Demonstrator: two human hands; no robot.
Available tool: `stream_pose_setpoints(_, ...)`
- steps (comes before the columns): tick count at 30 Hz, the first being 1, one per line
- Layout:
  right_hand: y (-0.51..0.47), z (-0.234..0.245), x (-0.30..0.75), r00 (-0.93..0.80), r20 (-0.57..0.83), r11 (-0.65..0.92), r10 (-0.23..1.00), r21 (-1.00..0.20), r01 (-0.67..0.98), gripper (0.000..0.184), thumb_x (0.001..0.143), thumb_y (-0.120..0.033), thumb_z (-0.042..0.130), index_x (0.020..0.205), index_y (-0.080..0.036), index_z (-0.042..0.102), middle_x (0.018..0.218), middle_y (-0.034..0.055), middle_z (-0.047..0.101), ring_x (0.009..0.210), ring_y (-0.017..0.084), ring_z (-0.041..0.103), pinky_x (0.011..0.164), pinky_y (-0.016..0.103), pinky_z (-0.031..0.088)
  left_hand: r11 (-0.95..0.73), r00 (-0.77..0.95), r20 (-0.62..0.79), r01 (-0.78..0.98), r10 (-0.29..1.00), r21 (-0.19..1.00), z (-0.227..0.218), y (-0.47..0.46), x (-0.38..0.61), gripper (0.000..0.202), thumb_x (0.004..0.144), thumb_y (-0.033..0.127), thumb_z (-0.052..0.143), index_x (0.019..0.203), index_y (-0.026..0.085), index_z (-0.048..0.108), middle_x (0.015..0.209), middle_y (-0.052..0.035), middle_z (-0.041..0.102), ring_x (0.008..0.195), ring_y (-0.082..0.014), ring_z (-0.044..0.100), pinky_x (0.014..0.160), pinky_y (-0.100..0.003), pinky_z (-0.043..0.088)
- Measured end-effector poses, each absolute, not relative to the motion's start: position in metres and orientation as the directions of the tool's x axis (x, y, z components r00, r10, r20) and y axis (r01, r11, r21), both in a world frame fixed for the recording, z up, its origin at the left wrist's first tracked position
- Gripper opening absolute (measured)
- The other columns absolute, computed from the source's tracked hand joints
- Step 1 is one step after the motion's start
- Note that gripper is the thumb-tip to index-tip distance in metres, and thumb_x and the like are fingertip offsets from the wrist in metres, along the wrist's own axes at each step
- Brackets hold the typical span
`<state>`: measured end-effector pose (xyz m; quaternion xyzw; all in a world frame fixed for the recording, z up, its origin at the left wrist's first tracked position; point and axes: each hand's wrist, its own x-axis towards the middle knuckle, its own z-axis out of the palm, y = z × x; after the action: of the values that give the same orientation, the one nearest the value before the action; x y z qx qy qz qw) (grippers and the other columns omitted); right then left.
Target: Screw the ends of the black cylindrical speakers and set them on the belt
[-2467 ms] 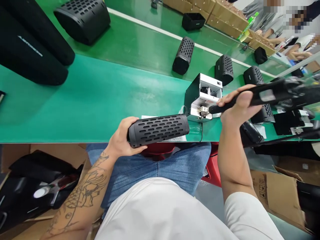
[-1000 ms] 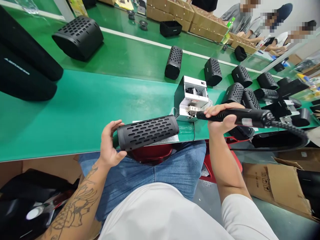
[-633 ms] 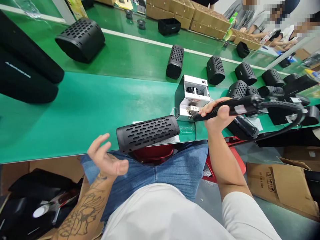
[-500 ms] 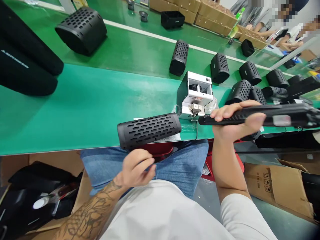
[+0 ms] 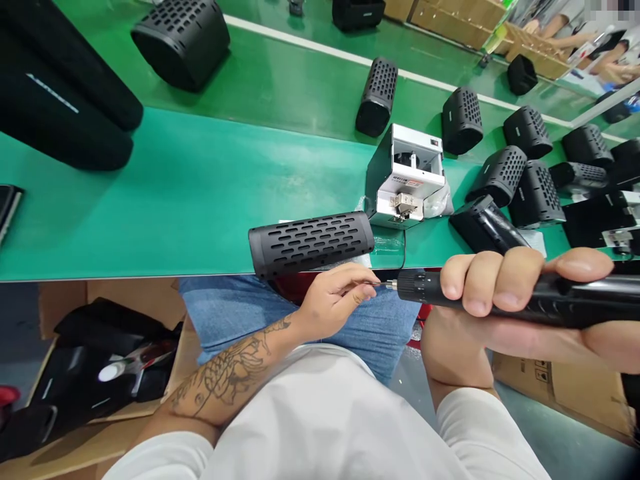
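Observation:
My right hand (image 5: 515, 293) is wrapped around a black electric screwdriver (image 5: 423, 288), held nearly level above the table's front edge, its bit aimed left. My left hand (image 5: 340, 297) is closed in a pinch at the end of the thin screwdriver bit (image 5: 389, 285); any small piece between those fingertips is hidden. Just beyond the left hand, a black speaker housing with a slotted grille (image 5: 313, 243) lies on its side near the table edge. Behind the screwdriver tip stands a white and black screw feeder (image 5: 407, 177).
Several black speaker housings (image 5: 537, 193) crowd the right side of the green table (image 5: 200, 193). Large black cases (image 5: 65, 100) stand at the left. An open cardboard box (image 5: 170, 393) with black parts sits at lower left. Other people's arms (image 5: 560, 30) show at far right.
My right hand has brought the screwdriver lower and nearer, with its bit now showing. My left hand has moved right and up to the bit's end. The view has shifted slightly.

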<state>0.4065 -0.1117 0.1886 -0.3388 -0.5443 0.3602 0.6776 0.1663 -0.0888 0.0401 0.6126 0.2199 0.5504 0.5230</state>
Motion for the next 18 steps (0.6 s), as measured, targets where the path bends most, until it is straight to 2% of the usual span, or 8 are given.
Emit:
stream_pose_setpoints(2, -0.120, 0.192, 0.399, 0.146, 0.547, 0.566, 0.824, -0.807, -0.168, 0.058, 0.091, -0.107, 0.082, 0.111, -0.056, 0.100, 0.050, -0.0082, 0.048, 0.032, 0.016, 0.034, 0.040, 0.043, 0.052, -0.385, 0.279, 0.464, -0.293, 0.841, 0.875, 0.043, -0.093, 0.162, 0.025, 0.124, 0.050, 0.084, 0.124, 0.028, 0.096, 0.112, -0.0118, 0.094, 0.095, -0.0244, 0.092, 0.085, -0.040, 0.080)
stream_pose_setpoints(5, -0.134, 0.199, 0.390, 0.122, 0.508, 0.523, 0.852, -0.835, -0.172, 0.033, 0.095, -0.077, 0.105, 0.115, -0.050, 0.100, 0.061, -0.0091, 0.065, 0.040, 0.017, 0.049, 0.048, 0.043, 0.060, -0.435, 0.280, 0.507, -0.282, 0.815, 0.855, 0.045, -0.097, 0.153, 0.029, 0.123, 0.041, 0.087, 0.145, 0.024, 0.092, 0.127, -0.0136, 0.094, 0.101, -0.0214, 0.093, 0.090, -0.033, 0.081)
stream_pose_setpoints(7, -0.142, 0.204, 0.386, 0.101, 0.479, 0.490, 0.872, -0.859, -0.150, 0.030, 0.095, -0.063, 0.111, 0.119, -0.049, 0.100, 0.071, -0.0089, 0.073, 0.048, 0.018, 0.060, 0.057, 0.046, 0.066, -0.485, 0.268, 0.551, -0.276, 0.790, 0.830, 0.046, -0.097, 0.148, 0.032, 0.121, 0.032, 0.088, 0.152, 0.022, 0.090, 0.131, -0.0139, 0.095, 0.102, -0.0191, 0.093, 0.090, -0.027, 0.080)
stream_pose_setpoints(10, -0.146, 0.205, 0.386, -0.017, 0.546, 0.540, 0.837, -0.831, -0.132, 0.032, 0.104, -0.064, 0.099, 0.129, -0.046, 0.098, 0.077, -0.0051, 0.076, 0.055, 0.021, 0.066, 0.064, 0.050, 0.070, -0.616, 0.208, 0.656, -0.229, 0.725, 0.753, 0.049, -0.092, 0.144, 0.023, 0.118, 0.021, 0.090, 0.141, 0.022, 0.094, 0.125, -0.0119, 0.097, 0.105, -0.0184, 0.095, 0.093, -0.023, 0.078)
stream_pose_setpoints(13, -0.146, 0.194, 0.387, -0.126, 0.641, 0.623, 0.757, -0.766, -0.156, 0.039, 0.105, -0.062, 0.093, 0.137, -0.040, 0.093, 0.074, -0.0017, 0.072, 0.053, 0.024, 0.063, 0.059, 0.053, 0.068, -0.680, 0.150, 0.710, -0.208, 0.689, 0.704, 0.052, -0.089, 0.142, 0.017, 0.115, 0.017, 0.094, 0.131, 0.023, 0.097, 0.116, -0.0104, 0.099, 0.110, -0.0205, 0.097, 0.105, -0.027, 0.079)
stream_pose_setpoints(14, -0.146, 0.189, 0.385, -0.096, 0.664, 0.648, 0.741, -0.745, -0.156, 0.043, 0.103, -0.062, 0.095, 0.140, -0.040, 0.091, 0.073, -0.0022, 0.069, 0.052, 0.024, 0.060, 0.056, 0.054, 0.066, -0.660, 0.144, 0.694, -0.224, 0.705, 0.717, 0.053, -0.089, 0.143, 0.014, 0.115, 0.018, 0.095, 0.128, 0.023, 0.098, 0.114, -0.0104, 0.099, 0.109, -0.0210, 0.097, 0.105, -0.029, 0.079)
stream_pose_setpoints(16, -0.148, 0.180, 0.379, 0.003, 0.695, 0.690, 0.719, -0.713, -0.127, 0.057, 0.094, -0.066, 0.104, 0.143, -0.043, 0.085, 0.068, -0.0053, 0.061, 0.048, 0.023, 0.053, 0.050, 0.053, 0.062, -0.530, 0.158, 0.597, -0.325, 0.787, 0.784, 0.055, -0.093, 0.145, 0.009, 0.116, 0.028, 0.097, 0.121, 0.023, 0.101, 0.117, -0.0119, 0.100, 0.100, -0.0212, 0.097, 0.094, -0.029, 0.082)
stream_pose_setpoints(18, -0.151, 0.175, 0.373, 0.050, 0.699, 0.700, 0.714, -0.708, -0.097, 0.065, 0.088, -0.069, 0.107, 0.144, -0.048, 0.081, 0.066, -0.0074, 0.056, 0.046, 0.023, 0.047, 0.046, 0.052, 0.058, -0.262, 0.224, 0.406, -0.482, 0.886, 0.836, 0.057, -0.100, 0.149, 0.024, 0.114, 0.045, 0.100, 0.114, 0.021, 0.102, 0.118, -0.0138, 0.100, 0.086, -0.0216, 0.096, 0.078, -0.030, 0.082)
